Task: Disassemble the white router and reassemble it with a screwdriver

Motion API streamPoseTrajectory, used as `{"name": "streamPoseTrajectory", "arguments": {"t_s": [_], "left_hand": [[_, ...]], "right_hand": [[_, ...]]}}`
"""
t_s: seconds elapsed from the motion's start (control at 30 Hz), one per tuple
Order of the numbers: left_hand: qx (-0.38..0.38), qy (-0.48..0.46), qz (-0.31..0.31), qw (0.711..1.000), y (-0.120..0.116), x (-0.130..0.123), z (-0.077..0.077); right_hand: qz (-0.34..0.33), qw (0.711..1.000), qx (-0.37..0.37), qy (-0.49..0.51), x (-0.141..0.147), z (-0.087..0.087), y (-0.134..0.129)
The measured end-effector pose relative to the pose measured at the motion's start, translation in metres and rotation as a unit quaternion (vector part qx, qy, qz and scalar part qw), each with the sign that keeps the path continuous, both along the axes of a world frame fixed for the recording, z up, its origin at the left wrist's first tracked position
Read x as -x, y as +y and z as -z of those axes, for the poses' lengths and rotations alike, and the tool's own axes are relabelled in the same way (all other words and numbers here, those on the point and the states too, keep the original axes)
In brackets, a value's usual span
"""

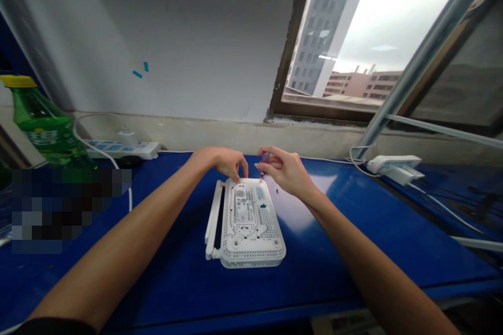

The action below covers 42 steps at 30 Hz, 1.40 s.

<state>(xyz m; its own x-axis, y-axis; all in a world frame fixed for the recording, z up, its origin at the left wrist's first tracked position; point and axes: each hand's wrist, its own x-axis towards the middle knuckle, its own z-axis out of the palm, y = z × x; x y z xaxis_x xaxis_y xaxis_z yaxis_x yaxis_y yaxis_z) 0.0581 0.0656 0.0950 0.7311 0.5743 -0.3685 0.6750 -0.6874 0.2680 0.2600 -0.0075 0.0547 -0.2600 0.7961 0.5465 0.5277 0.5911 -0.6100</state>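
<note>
A white router lies with its labelled, vented underside up on the blue table, its antennas folded along the left side. My right hand grips a small screwdriver with a purplish handle. The driver stands nearly upright, its tip at the router's far right corner. At the far left corner, my left hand rests its fingertips on the router's edge, fingers bent and apart, holding nothing. A tiny dark screw-like piece lies on the table just right of the router.
A green bottle with a yellow cap stands at the left. Behind it, a white power strip carries a plugged-in charger. Another white power strip with cables sits at the right, near a metal pole. The wall and window bound the table's back.
</note>
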Motion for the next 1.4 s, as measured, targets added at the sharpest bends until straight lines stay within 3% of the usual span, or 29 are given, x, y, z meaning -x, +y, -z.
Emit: {"name": "streamPoseTrajectory", "arguments": {"t_s": [0.23,0.3,0.47,0.57,0.8,0.97,1.2,1.4], "left_hand": [[-0.005,-0.005,-0.006,1.000,-0.001,0.001,-0.001],[-0.005,-0.006,-0.007,1.000,-0.001,0.001,-0.001],[0.001,-0.006,-0.004,1.000,0.001,0.001,0.000],[0.002,-0.006,-0.007,1.000,0.000,0.001,-0.001],[-0.001,-0.012,-0.018,1.000,-0.001,0.001,0.000],[0.010,-0.025,-0.025,0.999,0.006,0.006,0.003],[0.040,-0.002,-0.115,0.993,0.011,0.026,-0.001],[0.090,0.075,-0.225,0.967,0.012,0.047,-0.007]], "right_hand": [[0.064,0.997,-0.028,-0.026,0.003,0.009,0.004],[0.049,0.998,-0.012,-0.031,0.003,0.014,0.006],[-0.042,0.992,0.108,0.044,0.001,0.017,0.009],[-0.053,0.989,0.118,0.066,0.000,0.017,0.009],[0.004,0.977,0.063,0.203,-0.006,0.012,0.014],[0.032,0.985,0.081,0.152,-0.033,0.011,0.023],[0.028,0.988,0.130,0.077,-0.044,0.029,0.034],[0.026,0.987,0.117,0.106,-0.045,0.027,0.034]]}}
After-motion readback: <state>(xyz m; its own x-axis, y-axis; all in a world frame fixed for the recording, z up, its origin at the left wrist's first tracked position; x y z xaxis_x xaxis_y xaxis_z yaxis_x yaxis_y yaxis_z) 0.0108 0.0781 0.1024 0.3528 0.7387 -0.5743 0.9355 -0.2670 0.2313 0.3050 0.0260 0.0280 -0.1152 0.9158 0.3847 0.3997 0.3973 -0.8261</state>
